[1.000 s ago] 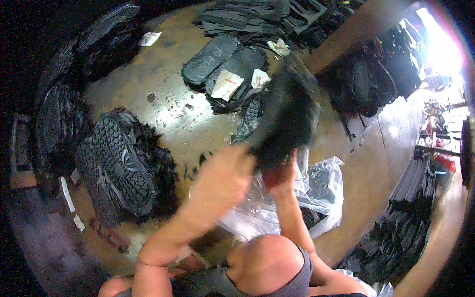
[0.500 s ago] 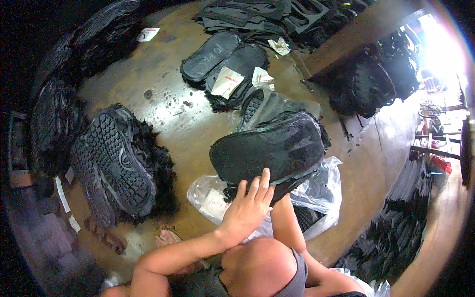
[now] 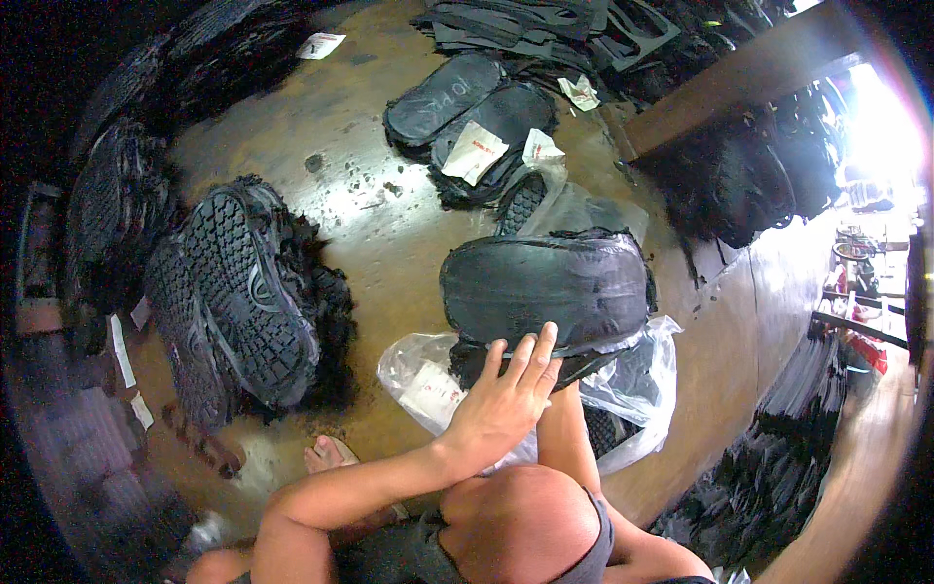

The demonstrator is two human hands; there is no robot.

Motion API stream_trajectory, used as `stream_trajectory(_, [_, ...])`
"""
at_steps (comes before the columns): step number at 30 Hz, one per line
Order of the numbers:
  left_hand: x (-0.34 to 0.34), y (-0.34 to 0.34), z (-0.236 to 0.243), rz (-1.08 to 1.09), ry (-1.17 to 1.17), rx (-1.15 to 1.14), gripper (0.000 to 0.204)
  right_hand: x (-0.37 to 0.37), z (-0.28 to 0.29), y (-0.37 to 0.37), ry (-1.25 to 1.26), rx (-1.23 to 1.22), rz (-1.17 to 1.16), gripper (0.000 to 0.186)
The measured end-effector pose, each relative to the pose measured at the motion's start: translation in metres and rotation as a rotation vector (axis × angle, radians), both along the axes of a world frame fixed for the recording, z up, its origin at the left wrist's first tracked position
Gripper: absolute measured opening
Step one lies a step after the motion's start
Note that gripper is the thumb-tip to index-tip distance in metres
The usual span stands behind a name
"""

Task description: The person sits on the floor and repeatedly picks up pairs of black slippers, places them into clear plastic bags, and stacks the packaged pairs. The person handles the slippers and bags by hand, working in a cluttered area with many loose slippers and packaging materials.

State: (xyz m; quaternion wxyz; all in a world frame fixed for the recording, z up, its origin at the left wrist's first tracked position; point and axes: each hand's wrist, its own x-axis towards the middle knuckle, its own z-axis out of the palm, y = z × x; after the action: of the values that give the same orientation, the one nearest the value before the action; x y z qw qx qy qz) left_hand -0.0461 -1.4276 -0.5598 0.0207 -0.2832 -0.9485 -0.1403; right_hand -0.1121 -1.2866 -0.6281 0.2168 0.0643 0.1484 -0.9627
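Note:
My left hand [image 3: 501, 399] lies with fingers stretched and apart against the near edge of a stack of black shoe soles [image 3: 545, 284], whose top one is smooth side up. My right hand is hidden under the stack; only its forearm [image 3: 569, 438] shows. Beneath and around them lies a crumpled clear plastic bag [image 3: 647, 389] with a white paper inside and treaded soles. Another treaded sole [image 3: 519, 204] under thin plastic sits just beyond.
Piles of treaded soles [image 3: 233, 297] stand left, and soles with paper slips [image 3: 443, 102] behind. Black cut sheets [image 3: 525, 24] lie at the back. A wooden beam [image 3: 739, 83] crosses the upper right, near more dark piles [image 3: 739, 175]. My bare foot [image 3: 326, 456] is below.
The dark stack, blurred and raised a second ago, came down to lie flat before me. My left hand moved onto its near edge. Since half a second ago little has changed besides the view shifting.

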Motion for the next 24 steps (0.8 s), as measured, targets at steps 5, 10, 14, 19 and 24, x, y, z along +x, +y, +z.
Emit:
stream_trajectory(5, [-0.002,-0.011,0.012,0.084,-0.087,0.370,0.078,-0.030,0.025,0.003,0.009,0.232,0.027,0.076])
stream_trajectory(10, [-0.020,-0.051,0.051,0.028,-0.033,0.723,0.044,-0.071,0.076,-0.014,0.093,0.482,0.111,0.078])
stream_trajectory(14, [-0.035,-0.114,0.105,-0.162,-0.170,0.899,0.033,-0.078,0.105,-0.041,0.155,0.541,0.173,0.079])
stream_trajectory(19, [-0.010,-0.228,0.164,0.044,-0.289,0.732,0.047,-0.039,0.101,-0.093,0.380,0.479,0.184,0.081])
stream_trajectory(24, [0.071,-0.298,0.195,0.565,-0.074,1.051,0.045,-0.033,0.105,-0.156,0.282,0.910,0.040,0.046])
